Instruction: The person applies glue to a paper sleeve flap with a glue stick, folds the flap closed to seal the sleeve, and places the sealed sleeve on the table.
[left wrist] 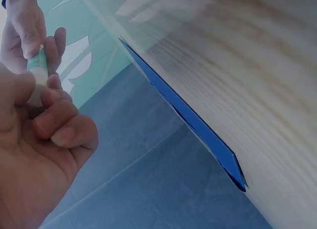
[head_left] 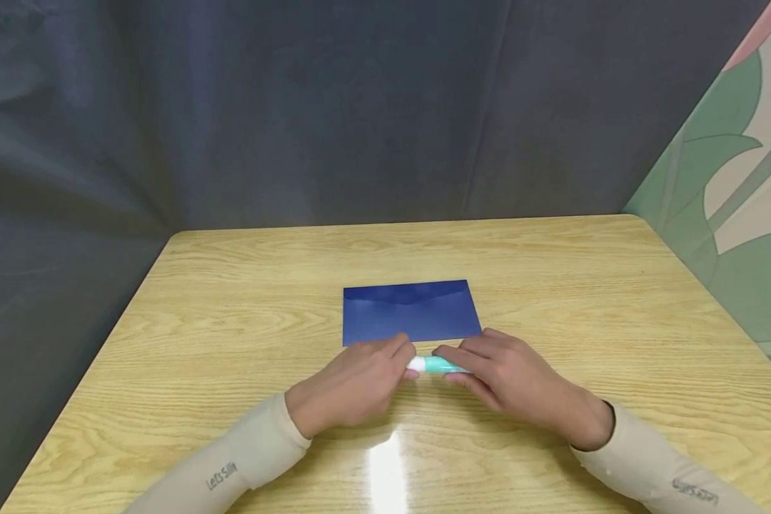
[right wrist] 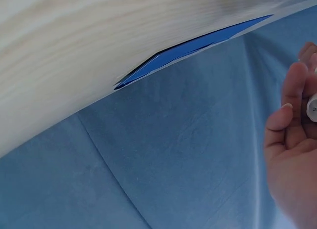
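In the head view a glue stick (head_left: 442, 365), with a teal barrel and a white cap, lies level between both hands over the near part of the table. My left hand (head_left: 366, 382) pinches its white end between thumb and curled fingers. The teal barrel is held by my right hand (head_left: 510, 371), thumb below and fingers on top. Its white round end (right wrist: 312, 109) shows by the right palm in the right wrist view. Just beyond the hands a blue envelope (head_left: 411, 318) lies flat, its pointed flap at the far side.
The wood-grain table (head_left: 244, 300) stretches out on both sides of the hands. A dark cloth (head_left: 334, 114) hangs behind its far edge and along the left. At the right stands a panel (head_left: 745, 214) with a green and pink leaf pattern.
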